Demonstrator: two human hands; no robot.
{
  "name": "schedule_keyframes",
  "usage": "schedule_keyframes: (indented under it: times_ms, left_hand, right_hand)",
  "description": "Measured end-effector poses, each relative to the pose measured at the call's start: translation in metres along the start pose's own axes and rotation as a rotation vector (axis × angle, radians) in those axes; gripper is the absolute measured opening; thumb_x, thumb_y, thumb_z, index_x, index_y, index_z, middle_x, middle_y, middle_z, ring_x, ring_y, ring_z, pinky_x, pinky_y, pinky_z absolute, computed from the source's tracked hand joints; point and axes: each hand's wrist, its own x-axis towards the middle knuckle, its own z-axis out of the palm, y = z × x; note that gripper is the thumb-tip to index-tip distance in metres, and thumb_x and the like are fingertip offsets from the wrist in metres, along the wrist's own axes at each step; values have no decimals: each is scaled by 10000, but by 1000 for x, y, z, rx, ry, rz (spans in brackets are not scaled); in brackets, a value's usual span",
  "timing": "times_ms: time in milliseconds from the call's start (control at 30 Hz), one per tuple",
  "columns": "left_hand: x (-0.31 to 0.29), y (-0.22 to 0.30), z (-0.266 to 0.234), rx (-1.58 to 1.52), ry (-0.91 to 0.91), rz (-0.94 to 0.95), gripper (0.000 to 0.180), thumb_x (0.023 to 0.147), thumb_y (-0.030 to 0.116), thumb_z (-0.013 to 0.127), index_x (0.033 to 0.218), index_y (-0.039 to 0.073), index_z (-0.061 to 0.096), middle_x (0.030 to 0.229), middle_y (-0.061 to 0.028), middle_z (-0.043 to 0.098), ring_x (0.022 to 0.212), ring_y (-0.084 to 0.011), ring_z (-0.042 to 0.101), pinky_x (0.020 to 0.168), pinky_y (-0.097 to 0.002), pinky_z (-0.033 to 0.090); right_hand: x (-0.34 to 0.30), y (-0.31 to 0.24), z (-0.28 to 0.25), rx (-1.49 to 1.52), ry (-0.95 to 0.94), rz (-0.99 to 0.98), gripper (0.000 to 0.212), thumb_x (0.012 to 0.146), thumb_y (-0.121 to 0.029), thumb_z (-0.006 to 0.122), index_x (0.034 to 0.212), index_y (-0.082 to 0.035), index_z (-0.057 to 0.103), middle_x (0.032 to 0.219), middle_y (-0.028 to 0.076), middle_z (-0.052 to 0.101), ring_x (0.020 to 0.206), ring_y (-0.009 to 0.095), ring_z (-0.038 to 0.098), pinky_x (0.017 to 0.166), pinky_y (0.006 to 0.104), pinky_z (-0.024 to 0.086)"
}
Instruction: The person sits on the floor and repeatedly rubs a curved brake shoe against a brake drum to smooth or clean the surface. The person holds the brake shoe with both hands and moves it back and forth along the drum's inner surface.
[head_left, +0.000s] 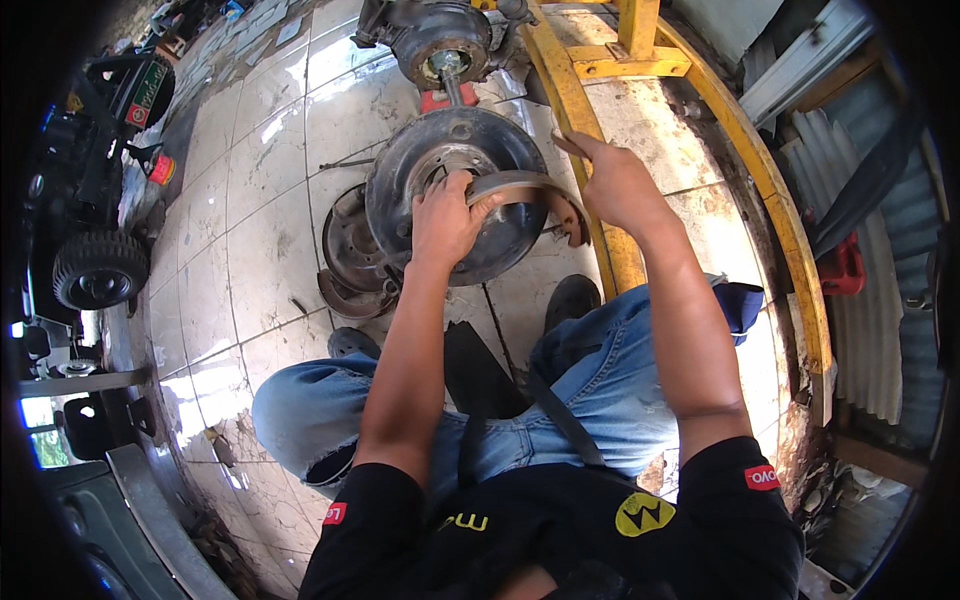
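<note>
My left hand (445, 220) is closed around one end of a curved brake shoe (530, 187), which arcs to the right over a large dark round brake drum or plate (500, 240). Off to the right, my right hand (622, 188) is raised beside the yellow frame, its fingers closed on a thin flat brownish piece (569, 145) that points left. What kind of piece it is, I cannot make out. The piece and the brake shoe are apart. Another curved shoe (350, 300) lies on the tiles by a smaller round brake plate (347, 240).
A greasy axle housing (440, 45) is at the far side, with a red support (435, 100) near its shaft. The yellow metal frame (610, 235) runs along my right. Vehicles with a black tire (100, 270) line the left. Corrugated sheets (860, 300) lean at far right.
</note>
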Motion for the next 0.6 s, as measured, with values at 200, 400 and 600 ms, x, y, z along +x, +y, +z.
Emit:
schedule_keyframes:
  times_ms: [200, 400, 600]
  left_hand:
    - [-7, 9, -7, -233, 186, -264, 605, 940, 587, 527, 1151, 22, 568, 1001, -236, 685, 985, -422, 641, 914, -510, 426]
    - [-18, -42, 0, -500, 407, -489, 659, 984, 581, 459, 1148, -49, 561, 931, -242, 673, 901, -385, 657, 838, -442, 486]
    - [-20, -27, -17, -669, 402, -682, 657, 997, 556, 454, 1200, -60, 565, 814, -154, 653, 715, -255, 645, 677, -375, 493]
  right_hand:
    - [3, -1, -8, 118, 404, -106, 576, 761, 13, 660, 1325, -54, 563, 1189, 258, 632, 1107, 403, 610, 941, 428, 496]
    - [7, -20, 28, 161, 524, -442, 561, 718, 169, 524, 1249, 4, 590, 1249, 224, 616, 1183, 389, 573, 1029, 440, 452]
    - [-1, -13, 81, -134, 229, -697, 509, 793, 41, 555, 1284, -89, 595, 1371, 111, 570, 1307, 296, 506, 1107, 452, 395]
